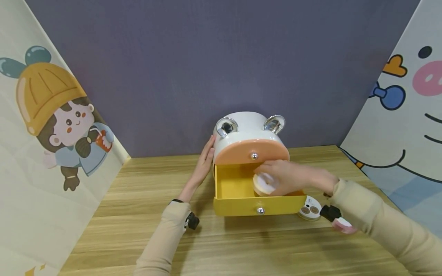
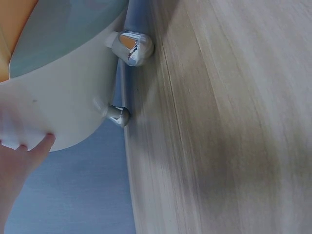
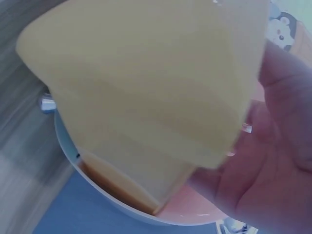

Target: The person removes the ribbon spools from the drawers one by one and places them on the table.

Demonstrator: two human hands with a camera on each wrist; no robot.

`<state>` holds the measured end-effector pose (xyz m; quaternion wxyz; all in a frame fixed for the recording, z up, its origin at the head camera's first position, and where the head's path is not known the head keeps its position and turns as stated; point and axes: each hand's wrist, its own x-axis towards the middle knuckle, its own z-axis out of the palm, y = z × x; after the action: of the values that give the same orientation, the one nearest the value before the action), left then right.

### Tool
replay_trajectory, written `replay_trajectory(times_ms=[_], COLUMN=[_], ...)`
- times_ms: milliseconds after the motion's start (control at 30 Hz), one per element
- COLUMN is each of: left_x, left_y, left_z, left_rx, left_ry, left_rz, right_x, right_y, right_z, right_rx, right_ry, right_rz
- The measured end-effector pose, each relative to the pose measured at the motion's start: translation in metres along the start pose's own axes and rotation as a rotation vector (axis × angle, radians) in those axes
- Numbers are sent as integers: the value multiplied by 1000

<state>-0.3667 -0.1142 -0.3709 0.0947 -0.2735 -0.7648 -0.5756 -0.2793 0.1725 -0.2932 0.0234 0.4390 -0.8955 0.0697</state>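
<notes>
The right hand grips a cream-and-white piece between thumb and fingers, over the open yellow drawer; whether it touches the drawer floor cannot be told. The piece is smooth with rounded edges, pale yellow on one face, blurred close up. The left hand lies with fingers extended against the side of the glossy white cabinet. Below the right hand, a white disc carries two brown circles.
</notes>
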Motion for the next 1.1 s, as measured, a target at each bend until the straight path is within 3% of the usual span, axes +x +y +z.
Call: replay_trajectory(times_ms=[267,667,1100], left_x=[0,-1,-2], left_y=[-1,0,2], left_z=[1,0,0], left_rx=[-6,-15,-21], left_ry=[-3,-8,-10], left_rz=[16,-12,-20], right_x=[-5,-17,-47], right_y=[-2,-11,-8], right_z=[-14,-37,-53], right_rx=[22,60,53], right_ry=[5,-44,-10], right_rz=[40,196,284])
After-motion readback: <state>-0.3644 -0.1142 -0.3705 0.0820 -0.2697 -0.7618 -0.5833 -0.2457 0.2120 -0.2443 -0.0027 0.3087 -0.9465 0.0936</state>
